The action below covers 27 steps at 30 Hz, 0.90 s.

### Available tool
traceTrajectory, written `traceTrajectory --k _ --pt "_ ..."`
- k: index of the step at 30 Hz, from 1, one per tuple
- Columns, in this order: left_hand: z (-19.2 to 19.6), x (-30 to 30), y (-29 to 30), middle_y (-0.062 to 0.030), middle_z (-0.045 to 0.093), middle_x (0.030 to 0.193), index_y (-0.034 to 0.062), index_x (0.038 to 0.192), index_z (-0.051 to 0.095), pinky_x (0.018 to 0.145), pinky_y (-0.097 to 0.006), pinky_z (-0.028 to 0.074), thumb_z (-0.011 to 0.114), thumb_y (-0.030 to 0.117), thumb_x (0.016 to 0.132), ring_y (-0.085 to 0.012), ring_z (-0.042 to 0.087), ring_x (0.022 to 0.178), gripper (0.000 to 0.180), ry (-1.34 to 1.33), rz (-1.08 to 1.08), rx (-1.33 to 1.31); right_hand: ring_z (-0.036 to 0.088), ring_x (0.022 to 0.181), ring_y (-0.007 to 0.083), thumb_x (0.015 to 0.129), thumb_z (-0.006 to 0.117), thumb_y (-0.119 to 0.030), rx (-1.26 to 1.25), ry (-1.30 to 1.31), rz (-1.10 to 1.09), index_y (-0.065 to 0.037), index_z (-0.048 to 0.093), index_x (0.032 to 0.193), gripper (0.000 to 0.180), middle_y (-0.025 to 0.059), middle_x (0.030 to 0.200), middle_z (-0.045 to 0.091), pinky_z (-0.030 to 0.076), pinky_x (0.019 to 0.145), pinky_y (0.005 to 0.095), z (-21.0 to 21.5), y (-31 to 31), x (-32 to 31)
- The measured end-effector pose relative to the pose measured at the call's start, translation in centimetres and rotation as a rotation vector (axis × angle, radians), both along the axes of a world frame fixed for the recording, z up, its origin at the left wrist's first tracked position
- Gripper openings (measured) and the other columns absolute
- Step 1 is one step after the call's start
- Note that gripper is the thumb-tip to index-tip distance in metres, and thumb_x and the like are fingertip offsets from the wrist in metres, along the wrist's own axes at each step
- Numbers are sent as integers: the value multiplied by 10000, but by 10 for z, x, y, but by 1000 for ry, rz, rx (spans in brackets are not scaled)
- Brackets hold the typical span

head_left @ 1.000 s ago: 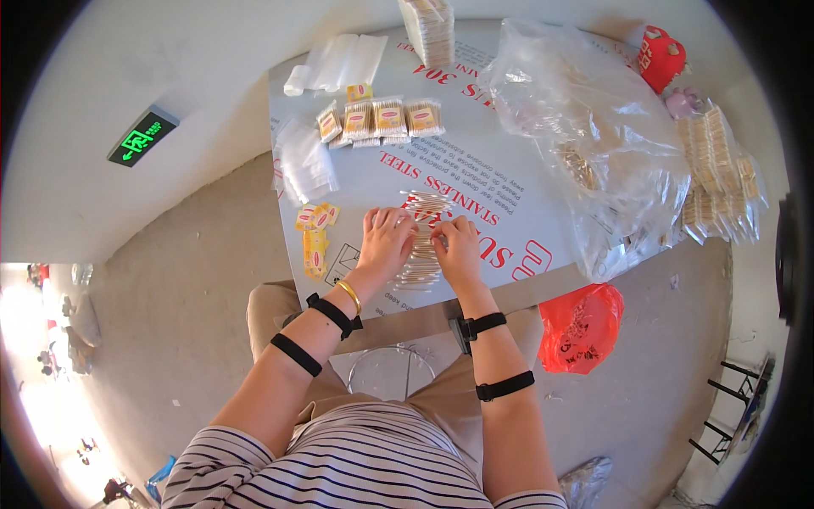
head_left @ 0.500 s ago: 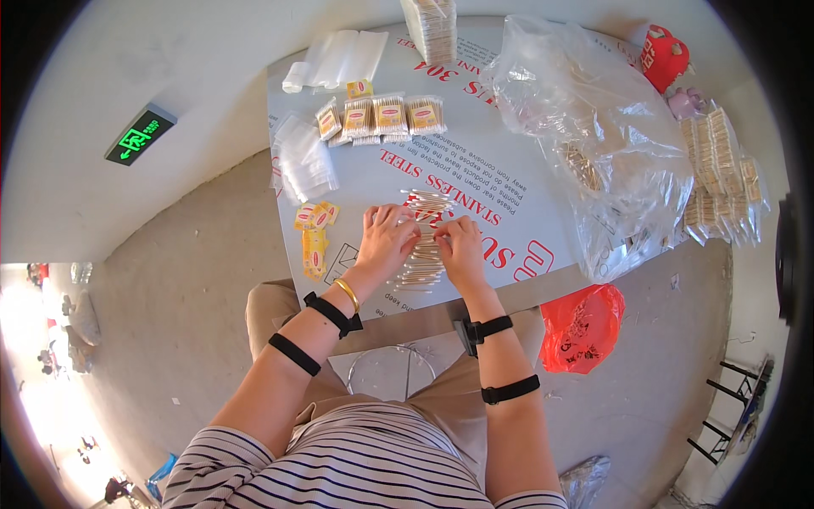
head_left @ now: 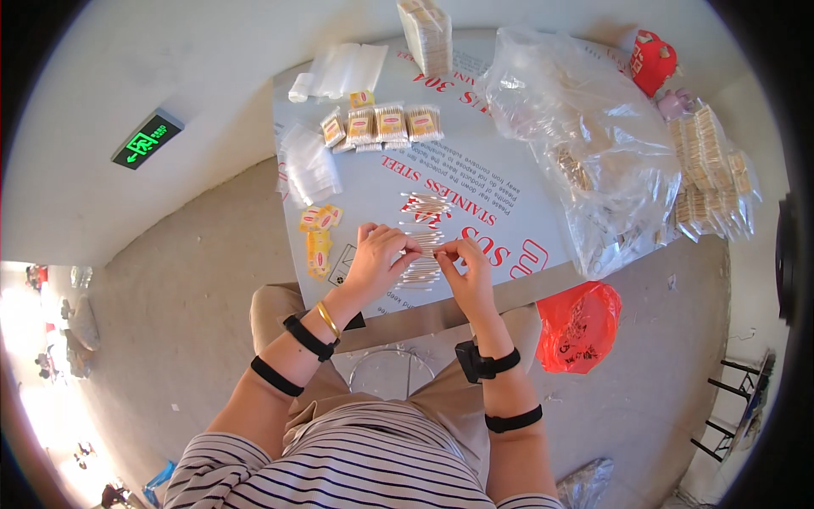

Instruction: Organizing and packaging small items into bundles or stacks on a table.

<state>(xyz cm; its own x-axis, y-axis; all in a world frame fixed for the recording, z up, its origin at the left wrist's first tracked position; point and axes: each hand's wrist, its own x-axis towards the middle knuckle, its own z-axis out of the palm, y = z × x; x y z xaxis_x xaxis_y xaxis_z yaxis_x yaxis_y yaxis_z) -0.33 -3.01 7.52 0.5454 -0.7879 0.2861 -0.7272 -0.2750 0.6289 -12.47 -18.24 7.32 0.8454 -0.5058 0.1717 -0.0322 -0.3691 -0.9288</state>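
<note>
Loose cotton swabs (head_left: 429, 204) lie in a column of small rows on the film-covered table in front of me. My left hand (head_left: 381, 257) is closed in a pinch at the left ends of swabs in the middle of the column. Opposite it, my right hand (head_left: 468, 270) pinches at their right ends, thumb and forefinger together. How many swabs are between my fingertips is too small to tell. Farther back stand several packed bags of cotton swabs (head_left: 391, 124) in a row. Yellow printed cards (head_left: 318, 253) lie to the left of my left hand.
Clear plastic sleeves (head_left: 310, 165) and another flat stack of sleeves (head_left: 343, 72) lie at the left. A tall stack of packs (head_left: 426, 38) stands at the back. A large clear bag (head_left: 585, 144) covers the right side, beside bagged packs (head_left: 708, 170). A red bag (head_left: 579, 327) hangs at the near edge.
Both hands have drawn slightly toward me, and their fingertips have come together in pinches at the swabs. My right wrist has lowered. The view has shifted slightly.
</note>
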Motion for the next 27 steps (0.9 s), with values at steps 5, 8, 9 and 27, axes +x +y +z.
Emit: traceTrajectory --k 5,8,9,27 --pt "28 -20 13 17 670 794 132 858 699 919 -357 351 719 161 859 -162 602 773 35 218 -23 17 578 729 149 833 673 25 24 -23 11 7 675 897 67 65 802 617 461 674 267 29 6 -23" --pt "31 -30 13 14 702 820 117 892 724 942 -347 353 721 171 871 -147 620 758 58 479 -74 11 563 739 109 851 670 17 109 -39 -10 -6 682 923 76 52 837 637 455 687 261 37 9 -40" --pt "29 -34 12 13 716 834 110 911 732 956 -349 354 723 182 873 -143 630 753 82 674 -115 -6 563 739 109 851 670 17 105 -42 -13 -6 682 923 76 52 837 637 455 687 261 36 10 -49" --pt "-65 -54 9 -155 118 1631 75 1547 228 1202 -559 98 497 459 975 -343 72 1515 739 -210 -31 549 572 1055 337 850 691 -133 -365 282 -547 -58 694 1060 223 151 1064 652 453 931 443 -42 -94 -218"
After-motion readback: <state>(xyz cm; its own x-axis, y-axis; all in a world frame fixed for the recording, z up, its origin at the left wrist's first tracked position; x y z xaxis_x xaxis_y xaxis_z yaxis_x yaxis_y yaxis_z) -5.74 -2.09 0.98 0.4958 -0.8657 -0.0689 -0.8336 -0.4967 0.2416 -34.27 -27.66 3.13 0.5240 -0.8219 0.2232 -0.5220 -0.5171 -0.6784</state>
